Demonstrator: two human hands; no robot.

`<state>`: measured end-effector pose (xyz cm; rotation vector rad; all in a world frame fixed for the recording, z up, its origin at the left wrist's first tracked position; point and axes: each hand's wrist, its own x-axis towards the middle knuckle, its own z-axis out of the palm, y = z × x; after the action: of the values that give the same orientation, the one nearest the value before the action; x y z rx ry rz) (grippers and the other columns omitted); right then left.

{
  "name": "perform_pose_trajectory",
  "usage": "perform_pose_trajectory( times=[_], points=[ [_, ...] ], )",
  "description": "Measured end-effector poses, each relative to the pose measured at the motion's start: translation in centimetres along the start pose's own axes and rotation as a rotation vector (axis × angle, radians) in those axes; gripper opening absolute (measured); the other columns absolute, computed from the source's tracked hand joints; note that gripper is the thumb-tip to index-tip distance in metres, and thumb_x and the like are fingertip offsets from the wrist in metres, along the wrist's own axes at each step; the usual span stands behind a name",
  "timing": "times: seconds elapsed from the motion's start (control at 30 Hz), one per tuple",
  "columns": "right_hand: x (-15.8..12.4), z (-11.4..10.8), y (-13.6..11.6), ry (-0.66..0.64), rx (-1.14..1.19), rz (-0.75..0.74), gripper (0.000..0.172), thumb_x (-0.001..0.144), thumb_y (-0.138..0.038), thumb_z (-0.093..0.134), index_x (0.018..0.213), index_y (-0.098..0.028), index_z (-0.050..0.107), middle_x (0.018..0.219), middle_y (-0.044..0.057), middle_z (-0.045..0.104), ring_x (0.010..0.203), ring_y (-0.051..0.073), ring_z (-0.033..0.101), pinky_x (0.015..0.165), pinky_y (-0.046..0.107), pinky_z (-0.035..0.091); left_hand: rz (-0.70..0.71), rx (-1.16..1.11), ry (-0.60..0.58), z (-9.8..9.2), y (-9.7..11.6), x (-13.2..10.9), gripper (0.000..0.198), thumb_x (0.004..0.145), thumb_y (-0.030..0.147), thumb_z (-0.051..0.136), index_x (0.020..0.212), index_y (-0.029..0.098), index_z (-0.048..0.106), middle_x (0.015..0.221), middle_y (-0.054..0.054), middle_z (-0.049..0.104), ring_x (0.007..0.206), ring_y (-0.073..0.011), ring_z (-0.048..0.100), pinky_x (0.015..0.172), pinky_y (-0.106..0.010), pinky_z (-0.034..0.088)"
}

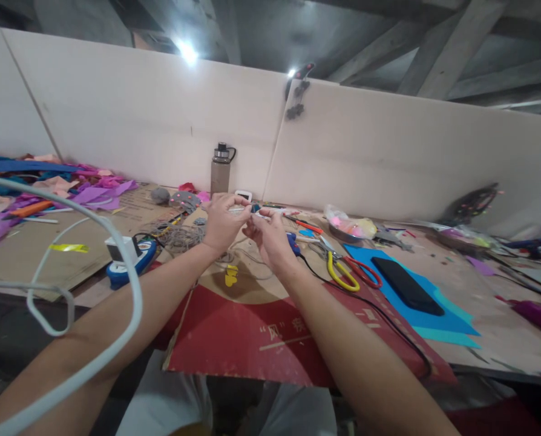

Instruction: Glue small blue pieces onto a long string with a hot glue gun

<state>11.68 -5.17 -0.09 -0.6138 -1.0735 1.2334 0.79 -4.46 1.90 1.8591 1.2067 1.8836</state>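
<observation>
Pale boards (138,115) stand behind a messy table (470,278). Over a red and brown cardboard sheet (220,339), the person's left hand (222,224) and right hand (268,236) meet. Their fingertips pinch a small dark blue thing (255,208), held between them. Scissors (338,257) lie to the right, near a black phone (406,284) on blue sheets (454,323).

Our left hand (222,221) and right hand (269,237) are bare, and our left forearm (164,293) and right forearm (331,318) are uncovered as far as they show. Below, we wear whitish trousers (164,399), dim in shadow, plain where the cloth is visible.
</observation>
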Motion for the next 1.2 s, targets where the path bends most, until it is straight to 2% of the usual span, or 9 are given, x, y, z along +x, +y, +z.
perform_pose_trajectory(
  times=[0.13,0.2,0.3,0.57,0.77,0.97,1.07,1.2],
  points=[
    [0.3,-1.0,0.0,0.089,-0.35,-0.209,0.026,0.073,-0.035,0.06,0.092,-0.025,0.046,0.065,-0.008,0.041,0.056,0.009,0.041,0.053,0.021,0.036,-0.188,-0.245,-0.047,0.6,-0.5,0.1,0.012,0.071,0.027,0.066,0.074,0.016,0.067,0.071,-0.002,0.063,0.065,-0.0122,0.053,0.066,-0.024,0.041],
    [0.3,-1.3,-0.2,0.11,-0.502,-0.307,0.015,0.076,-0.033,0.058,0.085,-0.022,0.053,0.063,-0.007,0.039,0.057,0.009,0.038,0.054,0.022,0.034,-0.254,-0.355,-0.076,0.9,-0.7,0.1,0.014,0.07,0.028,0.067,0.073,0.015,0.066,0.065,-0.001,0.06,0.059,-0.0098,0.051,0.06,-0.023,0.039],
    [0.3,-1.3,-0.4,0.137,-0.591,-0.369,0.013,0.076,-0.032,0.057,0.077,-0.019,0.057,0.062,-0.006,0.039,0.058,0.01,0.035,0.056,0.024,0.032,-0.307,-0.464,-0.12,1.2,-0.8,0.1,0.016,0.069,0.029,0.069,0.073,0.014,0.065,0.061,0.0,0.057,0.055,-0.0082,0.048,0.055,-0.021,0.036],
    [0.5,-1.5,-0.6,0.165,-0.489,-0.315,0.017,0.074,-0.035,0.06,0.07,-0.018,0.057,0.059,-0.006,0.044,0.056,0.009,0.036,0.057,0.024,0.032,-0.391,-0.61,-0.156,1.2,-0.4,-0.1,0.014,0.065,0.023,0.071,0.069,0.013,0.062,0.062,0.0,0.056,0.054,-0.0066,0.047,0.054,-0.021,0.036],
    [0.2,-1.3,-1.2,0.195,-0.494,-0.274,0.019,0.071,-0.035,0.06,0.067,-0.017,0.055,0.059,-0.005,0.048,0.056,0.009,0.037,0.057,0.024,0.031,-0.299,-0.585,-0.203,1.4,-0.8,-0.1,0.014,0.069,0.025,0.068,0.071,0.013,0.061,0.058,0.002,0.053,0.053,-0.0065,0.044,0.053,-0.021,0.034],
    [0.5,-1.6,-0.9,0.196,-0.482,-0.269,0.022,0.069,-0.037,0.062,0.064,-0.017,0.054,0.056,-0.007,0.045,0.055,0.008,0.035,0.056,0.024,0.03,-0.254,-0.545,-0.242,1.4,-1.2,0.0,0.016,0.069,0.028,0.067,0.071,0.014,0.06,0.056,0.003,0.051,0.051,-0.0065,0.043,0.052,-0.021,0.033],
    [0.6,-1.8,-0.9,0.202,-0.425,-0.247,0.022,0.067,-0.037,0.065,0.071,-0.018,0.054,0.058,-0.007,0.045,0.054,0.008,0.036,0.054,0.022,0.03,-0.245,-0.541,-0.268,1.2,-1.3,0.2,0.015,0.069,0.027,0.067,0.071,0.014,0.06,0.056,0.003,0.052,0.051,-0.0064,0.043,0.052,-0.021,0.034],
    [0.6,-2.0,-1.2,0.161,-0.365,-0.135,0.031,0.065,-0.037,0.067,0.09,-0.02,0.06,0.053,-0.01,0.036,0.047,0.007,0.029,0.048,0.021,0.024,-0.267,-0.537,-0.322,0.8,-1.5,0.5,0.016,0.068,0.027,0.068,0.074,0.014,0.062,0.057,0.003,0.054,0.051,-0.0063,0.045,0.053,-0.02,0.035]
  ],
)
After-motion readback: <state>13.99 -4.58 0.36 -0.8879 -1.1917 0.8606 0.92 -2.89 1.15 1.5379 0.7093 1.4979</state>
